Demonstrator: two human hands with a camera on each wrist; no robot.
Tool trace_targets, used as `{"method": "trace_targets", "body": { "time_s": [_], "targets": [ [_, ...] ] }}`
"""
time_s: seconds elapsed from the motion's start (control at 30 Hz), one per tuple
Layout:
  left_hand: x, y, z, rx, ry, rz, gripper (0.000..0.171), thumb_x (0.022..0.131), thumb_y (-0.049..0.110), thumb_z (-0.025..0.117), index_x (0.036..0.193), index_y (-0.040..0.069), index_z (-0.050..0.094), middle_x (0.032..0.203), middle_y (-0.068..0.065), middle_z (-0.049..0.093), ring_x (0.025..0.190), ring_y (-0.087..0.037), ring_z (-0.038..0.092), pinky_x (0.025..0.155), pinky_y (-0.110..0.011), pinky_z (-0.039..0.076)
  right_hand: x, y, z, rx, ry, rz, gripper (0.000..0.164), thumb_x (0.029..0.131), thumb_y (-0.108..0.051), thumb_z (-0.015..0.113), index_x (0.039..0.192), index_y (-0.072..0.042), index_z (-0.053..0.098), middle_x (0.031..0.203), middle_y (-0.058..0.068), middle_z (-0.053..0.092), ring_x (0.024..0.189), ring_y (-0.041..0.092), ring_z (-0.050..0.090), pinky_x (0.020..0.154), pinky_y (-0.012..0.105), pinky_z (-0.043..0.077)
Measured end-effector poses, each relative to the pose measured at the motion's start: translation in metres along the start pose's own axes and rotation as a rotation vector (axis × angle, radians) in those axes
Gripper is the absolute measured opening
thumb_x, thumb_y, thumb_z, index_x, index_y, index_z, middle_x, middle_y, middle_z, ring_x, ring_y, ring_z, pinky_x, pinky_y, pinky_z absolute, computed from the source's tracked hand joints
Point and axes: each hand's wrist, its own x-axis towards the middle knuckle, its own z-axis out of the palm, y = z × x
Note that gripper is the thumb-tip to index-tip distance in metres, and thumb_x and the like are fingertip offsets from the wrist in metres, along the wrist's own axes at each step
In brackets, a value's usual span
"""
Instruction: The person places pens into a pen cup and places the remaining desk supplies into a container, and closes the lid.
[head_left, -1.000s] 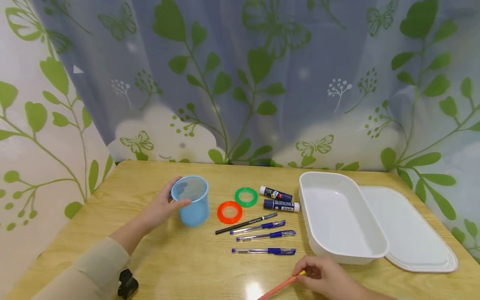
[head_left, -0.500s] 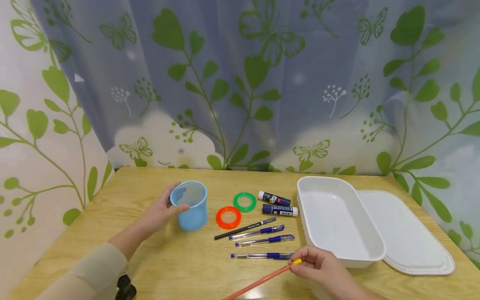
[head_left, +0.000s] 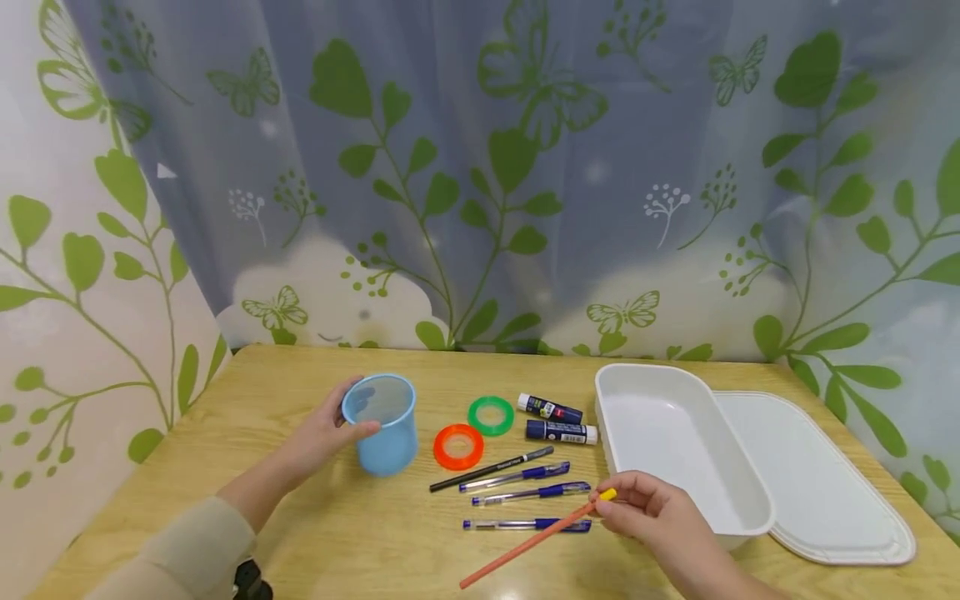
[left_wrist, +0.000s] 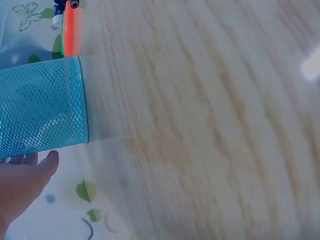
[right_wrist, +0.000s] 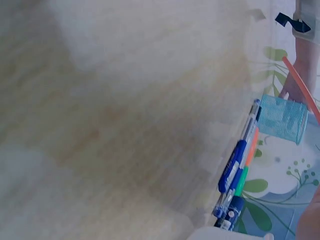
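Note:
My left hand (head_left: 330,427) holds a light blue mesh pen cup (head_left: 388,442) from its left side, thumb near the rim and the other fingers mostly hidden behind it. The cup stands upright in the head view; its mesh wall (left_wrist: 42,107) fills the left of the left wrist view. In my right hand (head_left: 660,521), finger and thumb pinch a slim orange-red pencil-like stick (head_left: 528,542) near its yellow end. It slants down to the left and crosses in front of the nearest blue pen (head_left: 498,525). The right wrist view shows part of this stick (right_wrist: 300,85).
Between the hands lie two more blue pens (head_left: 517,477), a black pencil (head_left: 487,469), an orange tape roll (head_left: 458,447) and a green one (head_left: 491,416). Behind are two dark glue tubes (head_left: 561,432). A white tub (head_left: 675,450) and its lid (head_left: 817,483) sit right.
My right hand has moved up and away from the table's near edge, bringing the whole orange-red stick into view in front of the pens. My left hand stays on the pen cup.

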Motion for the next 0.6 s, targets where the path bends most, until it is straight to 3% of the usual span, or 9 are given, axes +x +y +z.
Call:
{"method": "trace_targets", "body": {
  "time_s": [0.13,0.37,0.6],
  "targets": [
    [0.000,-0.002,0.000,-0.008,-0.010,0.003,0.086,0.089,0.028,0.064,0.150,0.013,0.005,0.150,-0.023,0.015,0.137,-0.040,0.012,0.105,-0.057,0.020,0.002,-0.004,-0.002,0.028,0.053,-0.041,0.015,0.089,-0.008,0.063,0.103,-0.004,0.062,0.093,0.000,0.066,0.086,0.011,0.062,0.078,0.029,0.052],
    [-0.002,-0.004,-0.002,-0.017,-0.029,-0.009,0.086,0.088,0.028,0.065,0.150,0.014,0.007,0.150,-0.023,0.016,0.137,-0.041,0.012,0.105,-0.059,0.019,0.006,-0.005,-0.002,0.044,0.073,-0.066,0.010,0.089,-0.006,0.061,0.099,-0.008,0.063,0.091,-0.001,0.067,0.086,0.010,0.063,0.077,0.027,0.052],
    [-0.001,-0.002,-0.002,-0.012,-0.029,-0.001,0.085,0.088,0.029,0.065,0.150,0.014,0.008,0.150,-0.022,0.018,0.137,-0.041,0.012,0.104,-0.060,0.019,0.018,-0.009,0.004,0.033,0.183,-0.070,0.016,0.087,-0.005,0.064,0.101,0.001,0.059,0.090,0.003,0.065,0.084,0.014,0.062,0.076,0.030,0.053]
  ]
}}
